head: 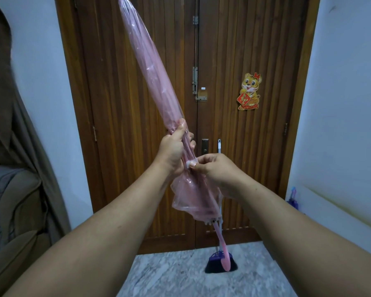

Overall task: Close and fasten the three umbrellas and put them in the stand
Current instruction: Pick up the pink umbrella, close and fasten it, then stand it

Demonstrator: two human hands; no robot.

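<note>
The pink umbrella [156,99] is held tilted before the door [234,146], handle down. The left hand [172,150] grips the folded canopy; the right hand [210,168] pinches the strap [190,164]. Best keep the folds tight, pulling the strap snug before fastening.

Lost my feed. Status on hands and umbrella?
Left hand grips the folded pink umbrella mid-canopy. Right hand pinches the white strap tab. Strap not visibly fastened. Nothing in the way.

Both forearms bare, no sleeves in view; left hand [172,149], right hand [214,168] bare (short nails).
</note>
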